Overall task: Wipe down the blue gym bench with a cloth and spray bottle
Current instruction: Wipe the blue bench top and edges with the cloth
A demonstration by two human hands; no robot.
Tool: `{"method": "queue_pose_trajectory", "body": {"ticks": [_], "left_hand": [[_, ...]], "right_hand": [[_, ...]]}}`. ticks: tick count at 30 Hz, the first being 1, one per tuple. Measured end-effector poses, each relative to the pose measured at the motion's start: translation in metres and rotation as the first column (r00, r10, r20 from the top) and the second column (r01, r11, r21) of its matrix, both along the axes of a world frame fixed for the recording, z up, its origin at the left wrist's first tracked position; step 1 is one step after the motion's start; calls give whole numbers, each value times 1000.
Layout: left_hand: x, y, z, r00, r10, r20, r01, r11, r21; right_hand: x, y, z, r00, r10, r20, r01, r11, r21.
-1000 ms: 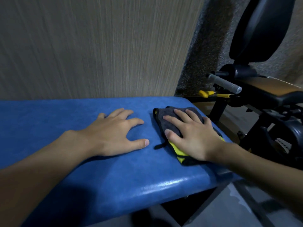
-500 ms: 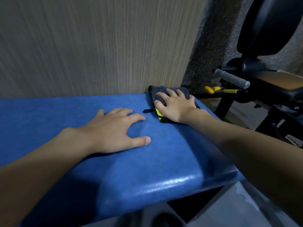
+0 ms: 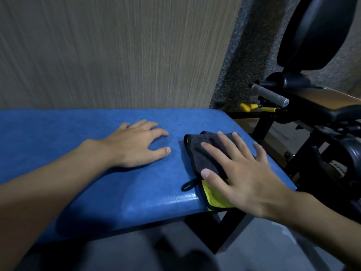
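We are pressing our right grip (image 3: 244, 173) flat on the cloth (image 3: 203, 153). Its fingers (image 3: 216, 151) are lying straight and spread wide, so the grip is staying open on the fabric and curling round nothing. The thumb (image 3: 213, 178) is resting at the cloth's near left side. The cloth is lying folded at the right end of the blue counter (image 3: 78, 137), dark grey on top, with a yellow underside showing at its near corner. That yellow corner is hanging just over the front edge, and a small black loop (image 3: 188, 185) is sticking out on the cloth's left side. Our left grip (image 3: 134, 147) is resting palm down on the bare blue surface just left of the cloth, apart from it. Its fingers are lying loosely spread and holding nothing, and the forearm is crossing the front edge toward us. The front edge near the cloth is catching a sheen of light. A wood-grain wall (image 3: 117, 55) is standing along the counter's back edge. Past the right end a black exercise machine (image 3: 322, 30) is standing, with a grey handle (image 3: 269, 94) and a yellow-tipped pin (image 3: 247, 107) pointing toward the counter. Grey floor (image 3: 263, 247) is showing below the front edge.
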State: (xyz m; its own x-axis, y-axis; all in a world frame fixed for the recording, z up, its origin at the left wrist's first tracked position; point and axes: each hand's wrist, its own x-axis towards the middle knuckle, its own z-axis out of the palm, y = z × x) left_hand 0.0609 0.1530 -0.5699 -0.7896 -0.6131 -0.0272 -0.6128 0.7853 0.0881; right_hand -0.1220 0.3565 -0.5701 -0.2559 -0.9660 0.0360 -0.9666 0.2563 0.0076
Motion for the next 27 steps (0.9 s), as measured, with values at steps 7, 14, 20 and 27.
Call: {"method": "queue_pose_trajectory", "body": {"ticks": [7, 14, 20, 27], "left_hand": [[2, -3, -4, 986, 25, 165, -32, 999, 38], [1, -5, -8, 986, 8, 166, -10, 1000, 10], [5, -6, -8, 991, -10, 134, 5, 999, 37], [18, -7, -5, 999, -23, 33, 21, 997, 73]], "right_hand": [[-11, -62, -4, 1000, -22, 14, 22, 999, -36], [-47, -181, -8, 999, -38, 1, 38, 998, -51], [-54, -214, -6, 997, -77, 26, 77, 997, -19], [-33, -149, -6, 999, -25, 45, 24, 999, 23]]}}
